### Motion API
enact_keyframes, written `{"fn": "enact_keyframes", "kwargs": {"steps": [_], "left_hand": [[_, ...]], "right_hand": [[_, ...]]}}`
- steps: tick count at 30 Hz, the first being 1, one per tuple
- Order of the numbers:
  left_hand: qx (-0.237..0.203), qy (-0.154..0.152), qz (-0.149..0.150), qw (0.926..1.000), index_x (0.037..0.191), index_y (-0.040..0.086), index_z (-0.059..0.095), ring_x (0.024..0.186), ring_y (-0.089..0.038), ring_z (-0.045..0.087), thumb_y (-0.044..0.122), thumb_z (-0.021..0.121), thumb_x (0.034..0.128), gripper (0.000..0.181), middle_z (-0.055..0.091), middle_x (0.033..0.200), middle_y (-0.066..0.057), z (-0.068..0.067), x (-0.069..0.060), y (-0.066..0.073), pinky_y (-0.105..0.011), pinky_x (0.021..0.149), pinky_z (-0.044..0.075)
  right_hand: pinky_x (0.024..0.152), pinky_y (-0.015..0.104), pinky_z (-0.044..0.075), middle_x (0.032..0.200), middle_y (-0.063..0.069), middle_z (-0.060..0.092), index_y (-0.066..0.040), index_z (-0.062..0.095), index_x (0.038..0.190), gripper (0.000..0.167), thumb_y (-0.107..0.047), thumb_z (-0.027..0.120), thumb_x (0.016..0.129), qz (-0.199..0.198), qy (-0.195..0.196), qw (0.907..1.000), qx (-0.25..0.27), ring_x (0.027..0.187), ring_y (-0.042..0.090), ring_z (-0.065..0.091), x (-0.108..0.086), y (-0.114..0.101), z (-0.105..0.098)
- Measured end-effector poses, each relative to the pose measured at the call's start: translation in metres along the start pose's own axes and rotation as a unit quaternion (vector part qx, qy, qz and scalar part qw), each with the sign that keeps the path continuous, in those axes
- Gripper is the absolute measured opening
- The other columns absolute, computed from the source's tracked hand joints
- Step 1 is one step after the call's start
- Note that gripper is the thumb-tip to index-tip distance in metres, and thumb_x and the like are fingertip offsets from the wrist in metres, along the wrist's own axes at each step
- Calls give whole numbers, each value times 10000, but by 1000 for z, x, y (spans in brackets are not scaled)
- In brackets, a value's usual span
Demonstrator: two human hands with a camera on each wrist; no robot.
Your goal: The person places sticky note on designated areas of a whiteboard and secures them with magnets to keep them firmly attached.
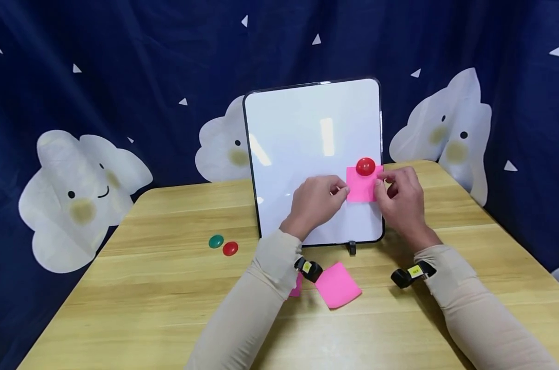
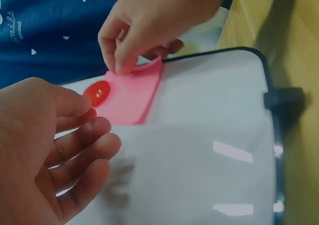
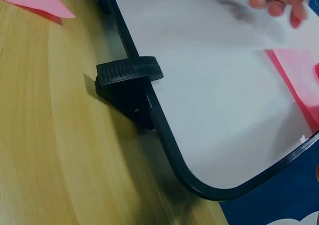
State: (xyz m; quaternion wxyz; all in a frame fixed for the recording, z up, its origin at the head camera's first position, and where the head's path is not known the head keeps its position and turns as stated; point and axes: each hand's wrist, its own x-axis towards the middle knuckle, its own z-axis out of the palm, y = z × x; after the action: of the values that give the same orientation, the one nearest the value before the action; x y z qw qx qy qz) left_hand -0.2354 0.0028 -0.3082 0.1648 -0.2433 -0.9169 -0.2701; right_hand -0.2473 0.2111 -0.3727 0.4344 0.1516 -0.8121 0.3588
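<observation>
A pink sticky note (image 1: 361, 189) lies against the right side of the whiteboard (image 1: 298, 133), with a round red magnet (image 1: 365, 166) over its top edge. My right hand (image 1: 403, 198) pinches the note's right edge between thumb and index finger. In the left wrist view, the note (image 2: 130, 98) bends up at a corner near those fingers. My left hand (image 1: 317, 200) hovers by the note's left edge, fingers loosely bent. Seen from the left wrist, this hand (image 2: 55, 135) holds nothing. In the right wrist view, only its fingertips (image 3: 274, 3) show, apart from the note.
On the wooden table (image 1: 168, 298) lie a green magnet (image 1: 216, 241) and another red magnet (image 1: 230, 248). Before the board is a loose pink note (image 1: 338, 285); another (image 1: 296, 288) is partly behind the left sleeve. A black foot (image 1: 352, 247) supports the board. Behind hangs a blue curtain (image 1: 168, 61).
</observation>
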Motion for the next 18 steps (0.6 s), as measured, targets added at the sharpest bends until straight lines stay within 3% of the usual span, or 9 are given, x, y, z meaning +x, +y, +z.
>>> {"fn": "enact_keyframes", "kwargs": {"steps": [5,9,18], "left_hand": [[-125,56,-127,9998,990,225,778,599,-49,512,312,628,992,174,615,727,136,-3,-21,-13,-236,525,409],[-125,140,-7,9998,989,222,774,595,-52,503,316,621,994,181,603,706,130,-6,-36,-23,-251,513,401],[-132,486,117,9987,956,223,767,579,-25,497,276,619,987,160,588,678,139,-5,-58,-43,-250,484,399]], "right_hand": [[646,228,362,872,157,537,56,657,982,129,-52,623,920,-30,-6,10000,24,747,220,492,1,-2,0],[644,221,371,843,132,581,38,659,972,107,-52,628,922,-33,-43,10000,35,750,195,494,1,-5,0],[637,193,381,812,136,641,34,669,951,114,-73,641,924,23,-69,10000,26,710,192,510,0,-11,0]]}}
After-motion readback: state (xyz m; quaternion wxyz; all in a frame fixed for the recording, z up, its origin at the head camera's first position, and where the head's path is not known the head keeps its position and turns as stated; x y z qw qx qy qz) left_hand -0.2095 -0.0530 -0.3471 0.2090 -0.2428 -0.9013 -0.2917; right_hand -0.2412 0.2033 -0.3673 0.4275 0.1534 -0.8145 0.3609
